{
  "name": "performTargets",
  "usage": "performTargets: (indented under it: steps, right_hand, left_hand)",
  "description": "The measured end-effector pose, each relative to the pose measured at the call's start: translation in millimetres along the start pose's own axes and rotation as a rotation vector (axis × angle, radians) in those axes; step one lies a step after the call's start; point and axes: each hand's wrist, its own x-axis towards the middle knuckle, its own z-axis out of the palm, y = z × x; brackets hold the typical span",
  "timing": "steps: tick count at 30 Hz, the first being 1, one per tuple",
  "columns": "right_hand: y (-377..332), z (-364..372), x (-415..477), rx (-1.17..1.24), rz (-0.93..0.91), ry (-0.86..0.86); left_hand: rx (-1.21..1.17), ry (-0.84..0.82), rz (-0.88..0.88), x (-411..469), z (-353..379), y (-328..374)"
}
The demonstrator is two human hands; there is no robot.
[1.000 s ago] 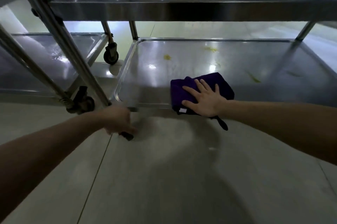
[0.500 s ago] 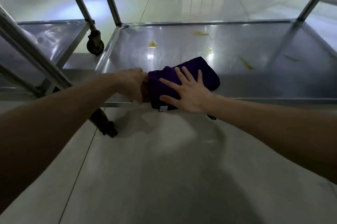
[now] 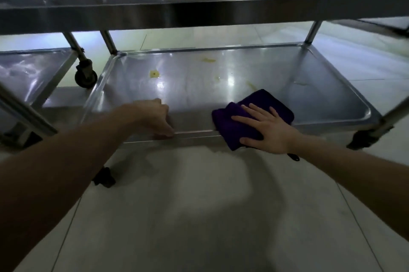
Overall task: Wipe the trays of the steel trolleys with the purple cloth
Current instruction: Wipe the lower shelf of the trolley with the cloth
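Note:
The bottom tray [image 3: 199,86] of a steel trolley lies low in front of me, with several yellow stains [image 3: 154,74] on its shiny surface. A folded purple cloth [image 3: 261,103] rests on the tray's front right part and hangs over the front rim. My right hand [image 3: 265,128] lies flat on the cloth with fingers spread, pressing it down. My left hand [image 3: 157,117] grips the tray's front rim to the left of the cloth.
The trolley's upper tray [image 3: 199,13] overhangs at the top. A second trolley's low tray [image 3: 33,72] stands at the left, with a black castor [image 3: 85,76] between them. More castors sit at the front left [image 3: 104,177] and front right [image 3: 365,139]. Pale tiled floor lies below.
My right hand has slid the purple cloth to the right along the tray's front. My left hand has moved from beside the cloth onto the front rim, further left.

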Motion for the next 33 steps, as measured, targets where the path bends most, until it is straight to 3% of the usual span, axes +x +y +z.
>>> performTargets:
  steps: [4,11,17,23,28,33]
  right_hand:
    - [-6,25,-4,-0.134,0.014,0.168]
    - [32,15,-25,-0.039,-0.010,0.154]
    - [127,-17,-58,0.121,0.277,0.054]
    - [198,-34,-21,0.155,0.548,0.033]
    - [159,-28,47,0.097,0.620,0.090]
    - [41,-11,115,0.017,0.335,0.065]
  left_hand:
    - [-0.167,0.100,0.220,21,-9,52]
    - [-0.178,0.086,0.359,52,-23,124]
    - [-0.135,0.152,0.423,67,-21,112]
    - [-0.157,0.144,0.436,54,-20,108]
    - [-0.134,0.145,0.435,42,-12,108]
    - [-0.206,0.117,0.391,38,-11,107]
